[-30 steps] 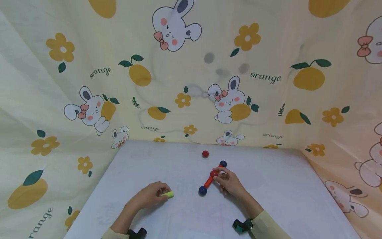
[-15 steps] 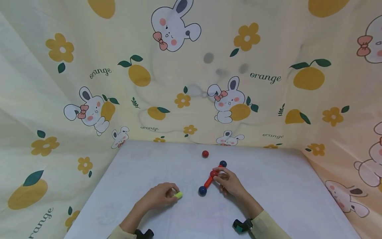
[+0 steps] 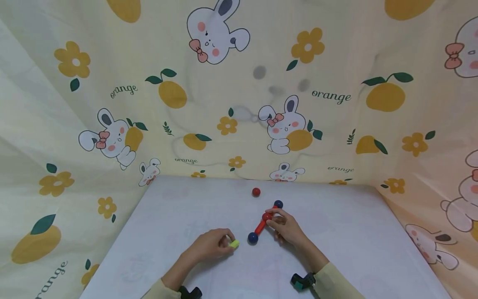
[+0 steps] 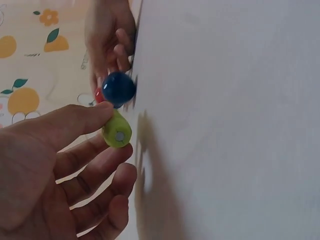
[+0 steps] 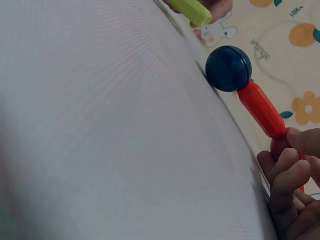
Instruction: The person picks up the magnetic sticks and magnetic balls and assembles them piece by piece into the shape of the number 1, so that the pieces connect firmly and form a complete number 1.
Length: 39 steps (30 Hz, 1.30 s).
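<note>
My left hand [image 3: 210, 244] pinches a short yellow-green magnetic stick [image 3: 234, 244] between thumb and fingers. A small metal disc shows at the stick's end [image 4: 119, 136] in the left wrist view. My right hand [image 3: 287, 227] pinches the red ball [image 3: 267, 216] at the middle of a straight chain. From that ball, one red stick [image 5: 262, 110] runs to the near dark blue ball [image 3: 252, 238], and another, partly hidden by fingers, leads to the far blue ball [image 3: 278, 204]. The yellow-green stick points towards the near blue ball, with a small gap between them.
A loose red ball [image 3: 256, 192] lies on the white tabletop [image 3: 179, 207] beyond the chain, near the back edge. A patterned cloth [image 3: 231, 91] with rabbits and oranges hangs behind and at the sides. Dark camera mounts [image 3: 303, 281] sit on both wrists.
My left hand has moved right with the yellow-green stick, bringing it close to the near blue ball. My right hand and the chain have stayed in place.
</note>
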Each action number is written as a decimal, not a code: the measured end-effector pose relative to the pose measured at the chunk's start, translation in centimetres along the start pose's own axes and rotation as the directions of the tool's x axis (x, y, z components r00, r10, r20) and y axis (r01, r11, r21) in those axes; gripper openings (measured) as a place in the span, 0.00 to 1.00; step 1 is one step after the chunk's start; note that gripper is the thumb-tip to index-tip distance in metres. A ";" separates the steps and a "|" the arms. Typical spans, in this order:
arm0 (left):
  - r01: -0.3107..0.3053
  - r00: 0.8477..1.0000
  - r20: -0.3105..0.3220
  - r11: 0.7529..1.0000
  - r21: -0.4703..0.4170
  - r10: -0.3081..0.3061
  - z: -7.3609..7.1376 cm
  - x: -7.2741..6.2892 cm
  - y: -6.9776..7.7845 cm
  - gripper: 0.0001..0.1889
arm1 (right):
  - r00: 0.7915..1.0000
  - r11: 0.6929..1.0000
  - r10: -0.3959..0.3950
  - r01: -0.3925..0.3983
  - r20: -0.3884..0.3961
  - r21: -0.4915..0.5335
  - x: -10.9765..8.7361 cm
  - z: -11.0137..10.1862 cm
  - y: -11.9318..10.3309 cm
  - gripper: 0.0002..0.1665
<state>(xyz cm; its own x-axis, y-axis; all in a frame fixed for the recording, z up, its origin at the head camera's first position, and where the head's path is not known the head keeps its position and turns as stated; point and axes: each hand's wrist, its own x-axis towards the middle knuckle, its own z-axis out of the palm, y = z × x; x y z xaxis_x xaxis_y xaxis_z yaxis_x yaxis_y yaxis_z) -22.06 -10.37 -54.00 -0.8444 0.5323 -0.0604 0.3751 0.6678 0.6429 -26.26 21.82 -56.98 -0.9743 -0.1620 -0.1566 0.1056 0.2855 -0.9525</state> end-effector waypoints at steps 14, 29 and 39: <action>0.043 0.999 -0.010 0.999 -0.008 -0.043 2.1 1.1 1.4 0.14 | 1.000 1.000 -0.001 0.001 0.011 0.015 0.0 -0.1 0.0 0.26; 0.098 0.994 -0.036 0.995 -0.013 -0.099 2.9 1.4 2.8 0.14 | 1.000 1.000 0.010 -0.010 0.005 0.015 0.0 0.0 0.0 0.27; 0.069 0.996 -0.047 0.998 -0.009 -0.070 3.2 1.7 2.8 0.13 | 1.000 1.000 0.000 0.000 -0.020 -0.022 -0.3 0.2 -0.4 0.26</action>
<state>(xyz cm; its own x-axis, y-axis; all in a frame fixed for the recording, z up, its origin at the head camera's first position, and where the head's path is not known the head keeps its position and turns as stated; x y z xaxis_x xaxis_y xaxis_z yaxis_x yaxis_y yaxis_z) -21.25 -5.94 -54.76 -0.8854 0.4597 -0.0692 0.3123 0.6983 0.6441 -25.98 21.56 -56.59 -0.9781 -0.1430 -0.1510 0.1013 0.3066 -0.9464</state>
